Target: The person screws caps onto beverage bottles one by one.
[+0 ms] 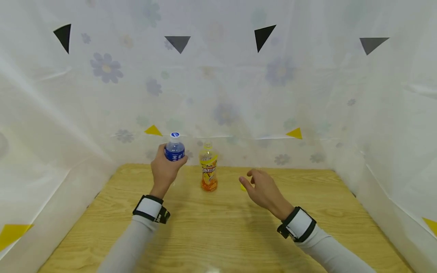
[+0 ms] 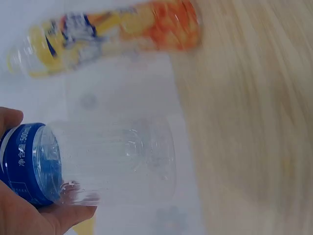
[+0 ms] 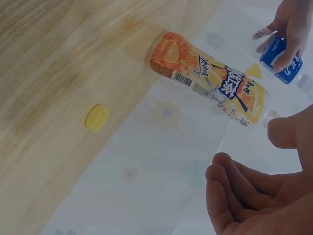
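My left hand [image 1: 164, 168] grips a clear plastic water bottle [image 1: 175, 153] round its blue label, and a white and blue cap sits on it. In the left wrist view the bottle's lower part [image 2: 117, 164] is see-through and stands off the table. To its right a tea bottle [image 1: 209, 171] with a yellow label stands upright, some orange-brown liquid at the bottom and no cap on its neck. My right hand [image 1: 265, 190] hovers above the table with loosely bent fingers and nothing in them. A yellow bottle cap [image 3: 97, 118] lies on the table near it.
The wooden table [image 1: 211, 231] reaches back to a pale flowered sheet [image 1: 218, 91], and similar sheeting rises at both sides. Black, grey and yellow triangles mark the sheeting.
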Tool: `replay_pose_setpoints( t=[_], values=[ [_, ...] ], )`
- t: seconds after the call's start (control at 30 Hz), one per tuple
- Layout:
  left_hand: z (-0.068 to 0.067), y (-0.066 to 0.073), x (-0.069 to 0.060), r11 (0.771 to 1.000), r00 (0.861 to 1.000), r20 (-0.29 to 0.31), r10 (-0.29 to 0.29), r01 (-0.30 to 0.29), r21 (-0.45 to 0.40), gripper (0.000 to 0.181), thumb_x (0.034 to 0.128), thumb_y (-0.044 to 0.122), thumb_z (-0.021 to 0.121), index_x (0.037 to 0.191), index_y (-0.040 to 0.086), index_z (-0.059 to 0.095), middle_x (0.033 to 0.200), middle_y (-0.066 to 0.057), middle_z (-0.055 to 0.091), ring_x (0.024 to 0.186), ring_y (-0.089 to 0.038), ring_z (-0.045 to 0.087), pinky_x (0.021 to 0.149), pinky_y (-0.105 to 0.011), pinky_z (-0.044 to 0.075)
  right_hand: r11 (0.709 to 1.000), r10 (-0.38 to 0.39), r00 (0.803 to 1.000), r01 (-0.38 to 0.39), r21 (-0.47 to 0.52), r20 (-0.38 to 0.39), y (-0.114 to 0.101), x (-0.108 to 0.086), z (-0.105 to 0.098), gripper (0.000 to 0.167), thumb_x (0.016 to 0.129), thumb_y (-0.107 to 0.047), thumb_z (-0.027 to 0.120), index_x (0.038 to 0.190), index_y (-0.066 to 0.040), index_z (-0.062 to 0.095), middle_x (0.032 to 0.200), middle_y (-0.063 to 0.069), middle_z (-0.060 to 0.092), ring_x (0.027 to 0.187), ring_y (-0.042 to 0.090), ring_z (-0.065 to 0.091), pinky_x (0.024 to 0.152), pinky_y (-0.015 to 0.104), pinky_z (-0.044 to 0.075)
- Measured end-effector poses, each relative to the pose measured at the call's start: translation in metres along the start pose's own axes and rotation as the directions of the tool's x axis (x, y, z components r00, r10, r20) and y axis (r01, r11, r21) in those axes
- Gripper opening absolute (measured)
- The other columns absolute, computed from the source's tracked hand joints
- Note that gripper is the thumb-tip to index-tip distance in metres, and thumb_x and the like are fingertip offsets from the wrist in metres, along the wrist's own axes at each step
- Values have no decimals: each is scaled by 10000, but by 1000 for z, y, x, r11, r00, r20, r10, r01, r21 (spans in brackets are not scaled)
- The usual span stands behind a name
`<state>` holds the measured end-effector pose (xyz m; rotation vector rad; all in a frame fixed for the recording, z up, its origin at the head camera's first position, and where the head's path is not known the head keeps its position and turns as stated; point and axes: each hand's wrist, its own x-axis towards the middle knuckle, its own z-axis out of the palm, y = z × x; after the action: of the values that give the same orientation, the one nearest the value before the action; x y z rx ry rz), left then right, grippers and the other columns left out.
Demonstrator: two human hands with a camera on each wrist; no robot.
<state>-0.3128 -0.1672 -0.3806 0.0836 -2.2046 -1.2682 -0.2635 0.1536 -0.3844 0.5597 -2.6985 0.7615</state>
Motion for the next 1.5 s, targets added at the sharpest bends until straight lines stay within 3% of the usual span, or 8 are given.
replay_pose_setpoints(
  t=[0.23,0.5,0.7,0.87,1.1,1.27,1.5],
  values=[
    [-19,-41,11,984,979,-109,-175,176,1,752,843,287,813,1450,51,436,1371,-238,588,1225,-425,592,973,-602,501,1000,28,998,-28,-9,53,4,-1,3,390,1032,-336,591,1201,10,658,993,122,690,880,253,648,736,412,539],
    [-22,-60,17,973,954,-189,-232,230,-33,784,843,291,818,1473,90,395,1394,-246,567,1260,-443,562,1007,-607,474,998,56,995,-54,-22,80,7,-3,2,351,1029,-279,594,1200,23,643,973,126,674,865,253,641,725,412,533],
    [-23,-74,14,966,938,-227,-260,255,-51,771,836,275,823,1459,88,408,1360,-238,594,1221,-434,589,983,-594,487,996,80,989,-77,-34,120,10,-8,5,318,1023,-228,599,1212,26,638,986,123,671,852,225,632,704,383,526],
    [-25,-80,18,972,942,-239,-235,234,-34,762,838,277,827,1452,102,410,1353,-241,599,1214,-437,594,980,-592,488,997,73,990,-70,-36,117,10,-9,4,307,1025,-215,596,1211,25,639,1005,138,678,866,241,641,716,396,534],
    [-26,-84,24,974,955,-204,-217,225,16,802,862,308,803,1492,101,352,1371,-278,573,1231,-468,580,989,-605,481,995,99,987,-95,-36,127,8,-7,1,302,1026,-208,593,1212,26,634,1002,137,675,870,251,644,720,404,537],
    [-27,-88,24,975,955,-211,-207,219,34,824,857,289,814,1497,108,329,1382,-279,564,1241,-468,573,1001,-606,473,994,105,986,-102,-26,132,7,-8,-2,315,1029,-220,585,1222,24,633,1020,136,677,870,242,647,712,391,537],
    [-30,-90,20,973,961,-170,-217,228,45,876,859,301,817,1530,112,288,1420,-288,529,1287,-479,538,1034,-619,448,995,98,987,-96,-21,129,8,-12,1,285,1016,-186,602,1187,39,642,983,123,676,827,223,641,691,388,532]
  ],
)
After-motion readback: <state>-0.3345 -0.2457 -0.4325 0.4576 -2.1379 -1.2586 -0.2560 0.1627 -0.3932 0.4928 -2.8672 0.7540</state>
